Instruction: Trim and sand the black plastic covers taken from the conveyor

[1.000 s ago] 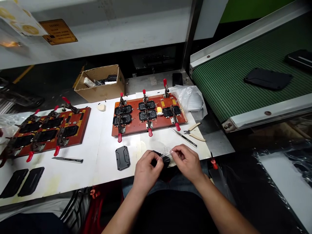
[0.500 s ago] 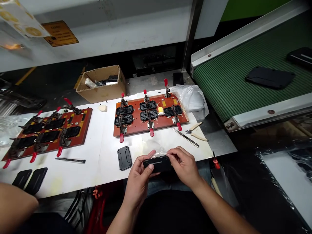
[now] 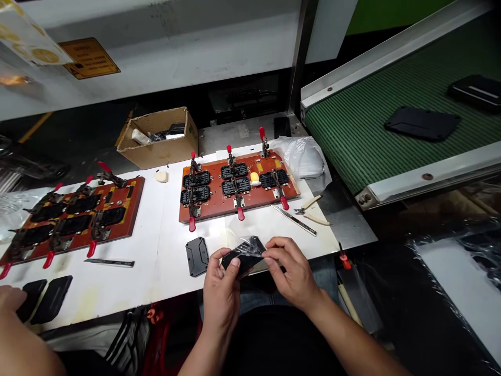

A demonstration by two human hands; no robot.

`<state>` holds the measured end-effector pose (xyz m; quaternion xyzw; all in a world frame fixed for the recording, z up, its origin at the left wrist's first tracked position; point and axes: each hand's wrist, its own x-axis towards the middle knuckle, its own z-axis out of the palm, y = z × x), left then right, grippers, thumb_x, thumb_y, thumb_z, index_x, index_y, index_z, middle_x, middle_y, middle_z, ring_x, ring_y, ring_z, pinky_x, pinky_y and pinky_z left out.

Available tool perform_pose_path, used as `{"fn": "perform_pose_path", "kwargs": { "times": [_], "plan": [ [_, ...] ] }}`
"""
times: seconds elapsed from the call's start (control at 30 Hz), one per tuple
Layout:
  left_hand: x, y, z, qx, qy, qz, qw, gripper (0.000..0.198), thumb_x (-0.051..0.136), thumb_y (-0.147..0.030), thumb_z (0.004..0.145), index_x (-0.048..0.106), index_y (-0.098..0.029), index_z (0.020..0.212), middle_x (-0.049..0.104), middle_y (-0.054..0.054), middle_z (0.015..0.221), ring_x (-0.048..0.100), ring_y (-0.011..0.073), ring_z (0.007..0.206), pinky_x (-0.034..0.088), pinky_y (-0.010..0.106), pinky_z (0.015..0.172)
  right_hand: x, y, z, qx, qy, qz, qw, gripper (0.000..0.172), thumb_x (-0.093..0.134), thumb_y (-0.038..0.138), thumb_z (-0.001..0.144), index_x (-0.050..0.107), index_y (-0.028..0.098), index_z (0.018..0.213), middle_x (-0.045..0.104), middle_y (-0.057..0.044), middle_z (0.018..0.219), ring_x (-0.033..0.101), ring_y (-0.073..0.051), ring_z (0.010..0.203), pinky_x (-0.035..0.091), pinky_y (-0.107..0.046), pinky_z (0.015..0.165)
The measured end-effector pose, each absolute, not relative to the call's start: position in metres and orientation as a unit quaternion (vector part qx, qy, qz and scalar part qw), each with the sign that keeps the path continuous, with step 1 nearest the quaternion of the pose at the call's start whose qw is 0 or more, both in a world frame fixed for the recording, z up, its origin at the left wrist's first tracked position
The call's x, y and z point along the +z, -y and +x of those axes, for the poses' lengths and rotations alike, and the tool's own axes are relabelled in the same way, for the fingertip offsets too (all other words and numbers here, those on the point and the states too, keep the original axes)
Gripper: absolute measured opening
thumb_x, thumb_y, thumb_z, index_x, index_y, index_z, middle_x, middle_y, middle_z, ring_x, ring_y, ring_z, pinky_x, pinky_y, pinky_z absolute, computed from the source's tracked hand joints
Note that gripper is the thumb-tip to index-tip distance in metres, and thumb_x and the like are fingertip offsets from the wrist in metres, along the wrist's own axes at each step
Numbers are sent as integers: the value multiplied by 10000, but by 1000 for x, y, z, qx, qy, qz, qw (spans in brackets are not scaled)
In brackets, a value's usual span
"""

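My left hand (image 3: 224, 284) grips a flat black plastic case (image 3: 243, 261) by its left end, thumb on top, and the case is tilted with its right end raised. Clear plastic film (image 3: 247, 245) lies crumpled over its upper face. At the right corner, my right hand (image 3: 293, 269) is closed in a pinch on the film; its fingertips partly hide the spot. Just left of my hands, a black cover with corner screw holes (image 3: 197, 257) rests on the white tabletop (image 3: 160, 277).
Ahead stands a red-brown clamp fixture (image 3: 215, 203) with black parts; another fixture (image 3: 133, 209) is at left. Cutters (image 3: 313, 211) and a knife (image 3: 295, 220) lie right. A cardboard box (image 3: 160, 151), a green conveyor (image 3: 348, 120) and a co-worker's hand (image 3: 11, 300) are also around.
The case has turned in my left hand, its right end swinging up and showing another face with film across it. A co-worker's hand has come to the black parts at far left.
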<state>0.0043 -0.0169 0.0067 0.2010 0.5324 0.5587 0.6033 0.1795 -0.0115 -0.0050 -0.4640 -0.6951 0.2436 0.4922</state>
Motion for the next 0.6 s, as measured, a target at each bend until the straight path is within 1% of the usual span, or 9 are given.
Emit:
{"fn": "perform_pose_path", "kwargs": {
  "times": [0.07,0.13,0.2,0.3,0.4,0.5,0.53,0.57,0.6],
  "plan": [
    [10,18,10,567,-535,176,601,509,911,-364,753,596,-235,1132,746,39,1016,723,179,877,611,290,748,-6,7,182,245,699,-445,504,229,552,84,1021,654,221,1173,667,-92,1079,635,-224,999,556,-394,873],
    [11,18,14,586,-534,159,588,497,903,-355,765,593,-243,1136,742,29,1034,720,168,891,616,295,780,-7,7,182,240,712,-433,497,247,533,71,1023,642,222,1184,676,-85,1037,636,-220,960,559,-381,840],
    [11,18,19,607,-533,155,569,470,877,-350,801,580,-261,1155,731,13,1055,722,161,924,613,304,834,-8,10,178,247,732,-426,471,240,516,75,1024,645,216,1171,681,-85,1008,633,-224,926,556,-378,809],
    [7,21,23,605,-555,209,532,432,818,-372,880,558,-278,1213,732,30,1142,723,196,1096,583,336,964,-6,19,168,298,741,-407,444,197,500,115,1037,652,211,1117,687,-77,973,633,-221,882,549,-366,778],
    [1,27,21,538,-573,313,533,427,764,-407,933,589,-264,1296,731,82,1302,677,251,1269,530,389,1095,1,21,164,324,677,-452,482,169,504,163,1054,651,219,1115,690,-69,983,650,-213,909,548,-358,810],
    [-2,34,13,446,-540,405,588,455,711,-417,971,639,-277,1398,642,80,1508,546,274,1454,423,408,1232,8,15,168,313,626,-501,508,200,505,174,1059,660,226,1172,699,-69,1034,663,-212,977,544,-359,873],
    [-3,35,10,419,-531,422,604,461,702,-418,978,645,-288,1416,612,66,1549,501,271,1496,387,403,1261,10,13,170,317,624,-502,508,214,501,172,1057,666,226,1183,699,-67,1033,663,-210,976,544,-357,874],
    [-3,36,7,399,-529,431,613,462,706,-421,975,653,-297,1417,606,55,1558,489,268,1507,376,398,1270,12,11,171,325,627,-496,506,229,496,169,1056,673,226,1190,699,-67,1029,664,-208,969,547,-354,869],
    [-3,37,6,391,-534,427,616,462,722,-425,963,664,-302,1404,622,52,1542,509,267,1491,394,396,1258,13,11,172,336,633,-484,502,242,493,165,1052,680,225,1194,699,-67,1022,664,-206,958,550,-351,860]
  ]
}}
